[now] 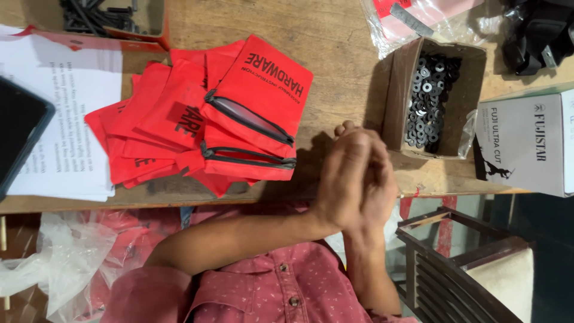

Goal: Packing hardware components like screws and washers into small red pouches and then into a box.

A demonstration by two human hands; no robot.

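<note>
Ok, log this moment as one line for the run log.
left hand: pressed against right hand, nothing visibly held | nearest: cardboard box of black washers | beside: stack of red zip pouches | surface: wooden table

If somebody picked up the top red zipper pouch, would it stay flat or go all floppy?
The top red zipper pouch would probably flop: it looks like thin cloth and lies flat, so it is likely light. It sits slanted on a loose pile of red pouches, so pushing it might slide it off. The left hand and right hand are clasped together nearby.
</note>
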